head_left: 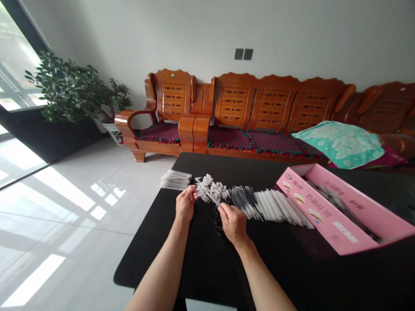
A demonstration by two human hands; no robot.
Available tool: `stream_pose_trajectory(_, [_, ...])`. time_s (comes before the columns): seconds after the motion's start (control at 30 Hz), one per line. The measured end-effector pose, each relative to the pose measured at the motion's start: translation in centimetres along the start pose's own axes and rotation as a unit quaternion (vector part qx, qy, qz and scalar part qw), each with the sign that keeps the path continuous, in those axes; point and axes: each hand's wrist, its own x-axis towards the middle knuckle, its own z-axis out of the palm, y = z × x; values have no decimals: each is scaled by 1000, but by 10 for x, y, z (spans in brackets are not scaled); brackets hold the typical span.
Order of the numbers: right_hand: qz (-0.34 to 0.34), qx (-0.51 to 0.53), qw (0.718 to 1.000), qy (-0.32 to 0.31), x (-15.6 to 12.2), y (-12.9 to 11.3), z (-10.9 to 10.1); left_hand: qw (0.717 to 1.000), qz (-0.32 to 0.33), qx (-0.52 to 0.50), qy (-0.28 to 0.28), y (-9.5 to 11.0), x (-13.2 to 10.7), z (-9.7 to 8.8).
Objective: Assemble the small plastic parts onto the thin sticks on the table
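Observation:
My left hand [185, 204] hovers over the black table [201, 263] with its fingers pinched on a thin white pen part at the edge of a heap of small white caps [212, 190]. My right hand [232, 223] is closed beside it, its fingertips pinched on something small I cannot make out, over a scatter of tiny black pieces [216, 216]. A bundle of clear tubes [175, 179] lies to the left. Thin refills [243, 199] and white barrels [282, 209] fan out to the right.
A pink cardboard box [343, 224] lies open at the table's right. Wooden chairs and a bench [259, 108] with red cushions stand behind, with a teal cloth [340, 144] on them. A potted plant [71, 90] stands by the window at left. White floor tiles lie to the left.

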Motion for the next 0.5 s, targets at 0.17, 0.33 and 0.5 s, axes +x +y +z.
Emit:
stream_pose_trajectory(0.17, [66,-15,995,79,0,23,-1,984,48,150,-86,-7,-13,6])
stream_pose_trajectory(0.33, [183,-178,942,217,-1,83,-35,949,91,287,-93,-15,-21,6])
stream_pose_trajectory(0.5, [244,-305,883,262,-17,140,-64,918,130,371,-61,-15,-20,3])
